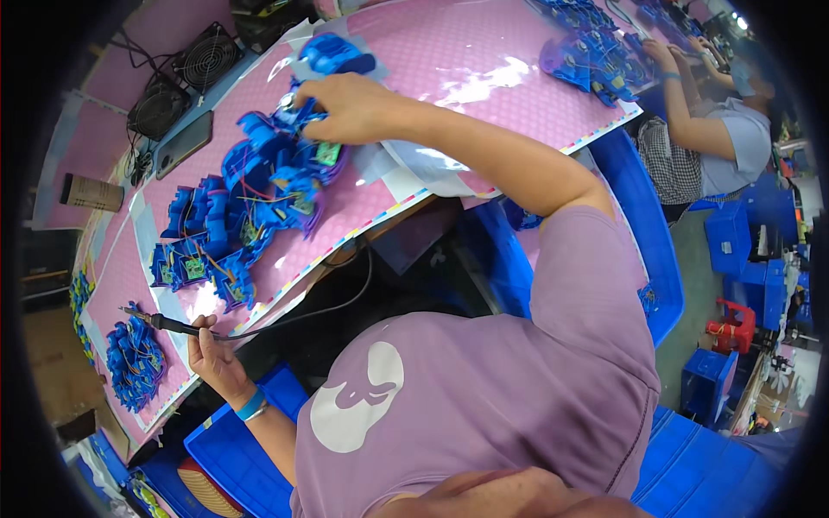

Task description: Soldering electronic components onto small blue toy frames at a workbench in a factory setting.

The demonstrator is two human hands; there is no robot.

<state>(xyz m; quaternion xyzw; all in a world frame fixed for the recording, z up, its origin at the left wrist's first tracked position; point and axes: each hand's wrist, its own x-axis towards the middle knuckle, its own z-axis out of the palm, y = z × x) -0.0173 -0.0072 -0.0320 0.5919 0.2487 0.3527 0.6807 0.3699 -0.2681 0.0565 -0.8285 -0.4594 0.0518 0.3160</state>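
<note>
My left hand (216, 358) is closed around the black handle of a soldering iron (177, 325), its metal tip pointing left over the table. A blue wristband circles that wrist. My right arm stretches across the table, and my right hand (354, 108) has thumb and fingers closed on a blue plastic housing (292, 116) at the upper end of a long cluster. This cluster of blue housings (207, 211) holds green circuit boards and thin wires. Beyond my right hand lies another blue housing (332, 53). A separate heap of wired blue housings (134, 363) sits left of the iron.
The table has a pink patterned cover (449, 52). Along its far side are two black fans (207, 59), a phone (184, 144) and a brown cylinder (91, 192). Blue bins (652, 250) stand beside me. At right, another person (717, 147) works near more blue housings (591, 65).
</note>
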